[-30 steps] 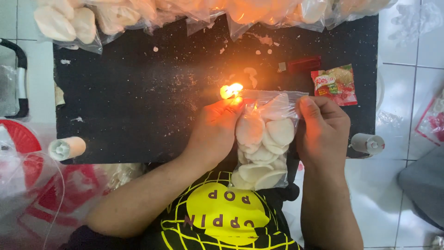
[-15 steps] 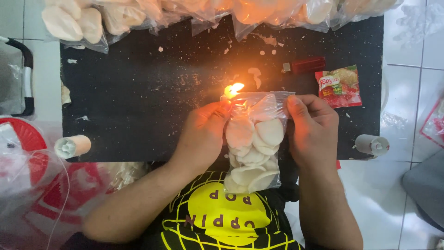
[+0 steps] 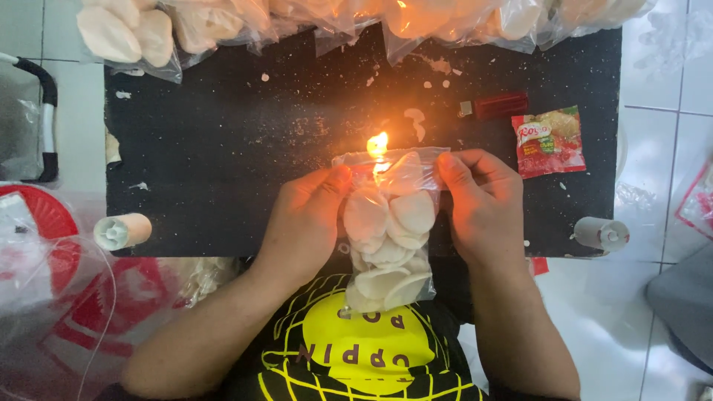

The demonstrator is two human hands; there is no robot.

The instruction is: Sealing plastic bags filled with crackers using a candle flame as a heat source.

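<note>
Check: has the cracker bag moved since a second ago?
Yes. The bag has slid left past the flame, which was at its left corner and now burns nearer the middle of its top edge.

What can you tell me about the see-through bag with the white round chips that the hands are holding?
The clear plastic bag is thin, shiny and crinkly, and full of pale round crackers stacked on each other. It stretches from the person's chest toward the black mat. The left hand pinches its top left corner and the right hand its top right corner, pulling the top edge flat. A small flame burns right at the middle of that edge.
</note>
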